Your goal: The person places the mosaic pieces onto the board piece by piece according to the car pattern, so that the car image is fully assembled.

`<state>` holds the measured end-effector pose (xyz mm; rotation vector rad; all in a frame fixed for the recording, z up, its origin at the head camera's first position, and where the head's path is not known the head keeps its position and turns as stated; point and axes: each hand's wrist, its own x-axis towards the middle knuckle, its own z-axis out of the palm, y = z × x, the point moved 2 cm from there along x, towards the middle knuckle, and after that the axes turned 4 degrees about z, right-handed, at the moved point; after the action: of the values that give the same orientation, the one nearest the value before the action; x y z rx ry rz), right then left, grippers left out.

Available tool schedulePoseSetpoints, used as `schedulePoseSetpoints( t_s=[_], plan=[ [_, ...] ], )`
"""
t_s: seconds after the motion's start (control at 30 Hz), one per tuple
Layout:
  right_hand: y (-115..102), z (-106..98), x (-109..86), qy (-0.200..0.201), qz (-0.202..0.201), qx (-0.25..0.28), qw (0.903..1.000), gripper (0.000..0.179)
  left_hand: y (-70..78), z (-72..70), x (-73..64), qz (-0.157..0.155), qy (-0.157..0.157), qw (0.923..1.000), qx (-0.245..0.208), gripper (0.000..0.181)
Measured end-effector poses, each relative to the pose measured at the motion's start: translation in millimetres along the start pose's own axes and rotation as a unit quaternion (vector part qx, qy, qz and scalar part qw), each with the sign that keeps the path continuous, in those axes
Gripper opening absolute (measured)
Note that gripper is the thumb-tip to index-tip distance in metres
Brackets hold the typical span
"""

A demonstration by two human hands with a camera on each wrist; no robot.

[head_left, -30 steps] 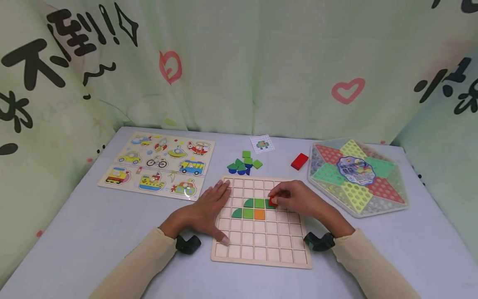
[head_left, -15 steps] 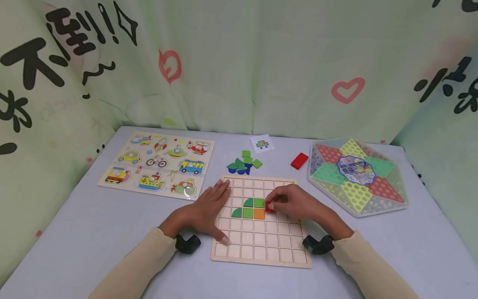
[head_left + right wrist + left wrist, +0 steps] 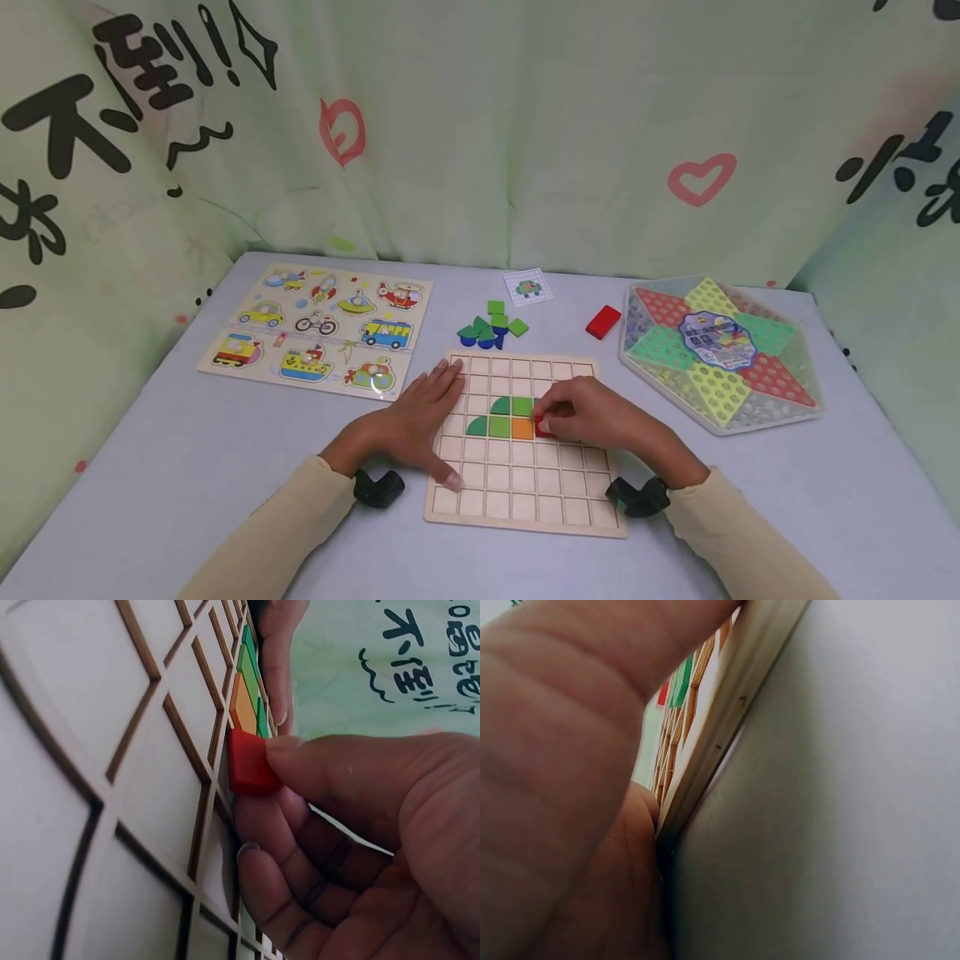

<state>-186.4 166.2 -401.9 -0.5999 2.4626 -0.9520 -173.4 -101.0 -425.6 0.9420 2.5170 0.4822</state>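
A wooden grid board (image 3: 546,507) lies in front of me. My left hand (image 3: 412,425) rests on its left edge, fingers and thumb spread. In the right wrist view, my right hand (image 3: 337,825) pinches a red square tile (image 3: 251,761) between thumb and fingers. That tile sits at the cell right of an orange tile (image 3: 522,428); it looks slightly tilted, and whether it lies fully in the cell I cannot tell. Light green squares (image 3: 498,427) and dark green quarter-round tiles (image 3: 477,427) fill nearby cells. The right hand partly hides another dark green tile in the upper row.
Behind the board lie several loose green and blue tiles (image 3: 484,332) and a small pattern card (image 3: 528,287). A red block (image 3: 603,322) is to their right. A vehicle puzzle board (image 3: 315,329) lies at left, a hexagonal game box (image 3: 720,354) at right.
My right hand has moved the red tile toward me, from over the dark green tile in the upper row to the cell beside the orange one. The left hand has stayed put.
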Motion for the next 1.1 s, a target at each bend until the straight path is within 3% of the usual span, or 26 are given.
schedulePoseSetpoints(
  t_s=[0.3,0.6,0.9,1.1],
  plan=[
    [-6,3,-2.0,0.031,0.013,-0.016,0.9993,0.012,-0.4,-0.2,0.4,0.001,0.002,1.0,0.0,0.133],
    [-9,6,-2.4,0.038,0.027,-0.035,0.9983,0.013,0.0,-1.1,-0.8,0.001,0.004,1.0,-0.005,0.132],
    [-17,0,-4.0,0.049,0.036,-0.036,0.9975,0.016,0.4,-1.7,-1.4,0.002,0.003,1.0,-0.006,0.132],
    [-17,-8,-5.1,0.08,0.023,-0.04,0.9957,0.015,-1.2,0.0,0.4,0.003,0.002,1.0,0.001,0.133]
  ],
)
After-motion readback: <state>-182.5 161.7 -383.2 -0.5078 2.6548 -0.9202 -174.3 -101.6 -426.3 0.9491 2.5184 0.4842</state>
